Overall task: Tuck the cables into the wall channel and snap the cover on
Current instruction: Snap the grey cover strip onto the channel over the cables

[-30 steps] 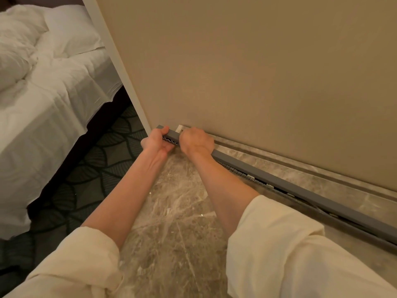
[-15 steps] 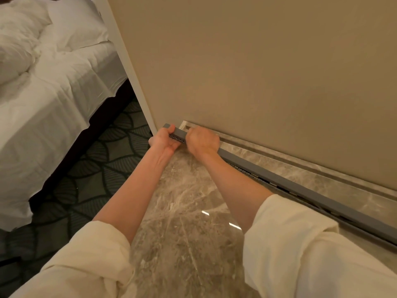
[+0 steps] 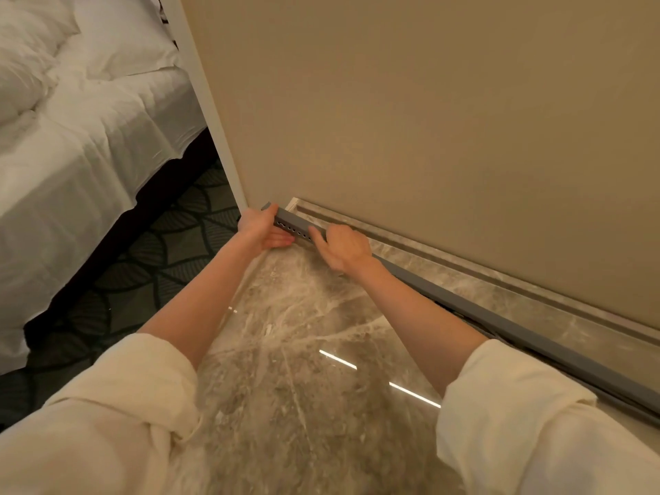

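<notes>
The left hand (image 3: 258, 228) grips the grey channel's (image 3: 464, 306) end to steady it while the right hand's (image 3: 344, 248) curled fingers (image 3: 318, 234) press its cover.

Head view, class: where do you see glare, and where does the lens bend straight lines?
Head view: two bright streaks of glare on the marble floor; warm, dim light overall; the grey channel and white wall edge bow slightly from the wide-angle lens.

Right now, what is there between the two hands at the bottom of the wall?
In the head view, a short bare stretch of the grey channel, showing a row of small holes, lies between the left hand and the right hand. Nothing else sits there.
</notes>
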A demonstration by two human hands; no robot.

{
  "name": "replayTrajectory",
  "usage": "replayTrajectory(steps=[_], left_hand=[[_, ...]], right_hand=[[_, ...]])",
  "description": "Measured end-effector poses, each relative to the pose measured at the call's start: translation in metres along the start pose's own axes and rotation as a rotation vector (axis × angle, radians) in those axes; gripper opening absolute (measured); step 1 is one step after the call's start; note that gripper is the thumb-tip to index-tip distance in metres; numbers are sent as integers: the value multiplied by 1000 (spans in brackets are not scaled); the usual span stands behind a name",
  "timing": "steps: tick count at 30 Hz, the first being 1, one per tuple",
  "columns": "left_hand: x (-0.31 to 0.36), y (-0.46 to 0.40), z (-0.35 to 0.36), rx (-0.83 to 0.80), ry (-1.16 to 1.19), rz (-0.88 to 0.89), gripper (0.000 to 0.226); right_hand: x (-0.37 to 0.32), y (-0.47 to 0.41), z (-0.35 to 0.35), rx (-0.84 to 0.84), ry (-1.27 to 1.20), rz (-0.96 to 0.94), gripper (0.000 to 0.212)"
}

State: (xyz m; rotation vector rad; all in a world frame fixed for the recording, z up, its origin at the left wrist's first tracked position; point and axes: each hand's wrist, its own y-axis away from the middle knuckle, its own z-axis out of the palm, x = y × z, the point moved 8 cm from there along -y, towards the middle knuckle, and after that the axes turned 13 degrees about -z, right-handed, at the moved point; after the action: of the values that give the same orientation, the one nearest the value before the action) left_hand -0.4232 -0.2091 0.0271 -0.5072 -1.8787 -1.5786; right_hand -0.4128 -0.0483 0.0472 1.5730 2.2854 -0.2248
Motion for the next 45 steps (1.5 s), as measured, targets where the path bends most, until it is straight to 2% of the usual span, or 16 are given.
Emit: replayTrajectory(steps=[3,5,6,8,10,12,14,16,20,25,28,30,32,34,36,45], left_hand=[[-4,4,-9,96,-182,35,50],[-5,8,-14,163,-312,107,55],[-2,10,-16,209,-368,191,52],[11,24,-19,366,-512,466,38],[24,45,-13,490,-688,785,11],[22,49,3,445,-896,963,28],[15,44,14,349,-1050,1006,44],[9,43,20,332,-1172,1046,38],[9,48,21,400,-1235,1056,23],[10,54,25,457,-1292,1011,22],[5,59,37,531,-1438,976,19],[-4,66,54,480,-1534,972,16],[-15,73,77,320,-1561,998,6],[-30,81,99,97,-1521,971,22],[-42,92,119,-56,-1494,940,33],[-81,132,191,-238,-1398,976,29]], right_hand=[[-3,9,7,-97,-11,-75,30],[-6,16,13,-129,23,-115,26],[-8,19,13,-112,57,-131,23],[-12,26,11,-27,149,-156,21],[-16,33,7,62,243,-169,33],[-19,39,8,109,302,-183,40],[-23,44,10,118,343,-191,41],[-22,50,11,119,396,-175,38],[-20,59,12,144,358,-237,29],[14,89,0,131,295,-235,43],[42,115,-5,120,306,-239,43],[52,128,-6,123,313,-258,42],[57,138,-7,110,311,-270,40],[62,150,-8,103,295,-273,38],[71,164,-12,100,278,-261,36],[146,264,-35,115,324,-103,35]])
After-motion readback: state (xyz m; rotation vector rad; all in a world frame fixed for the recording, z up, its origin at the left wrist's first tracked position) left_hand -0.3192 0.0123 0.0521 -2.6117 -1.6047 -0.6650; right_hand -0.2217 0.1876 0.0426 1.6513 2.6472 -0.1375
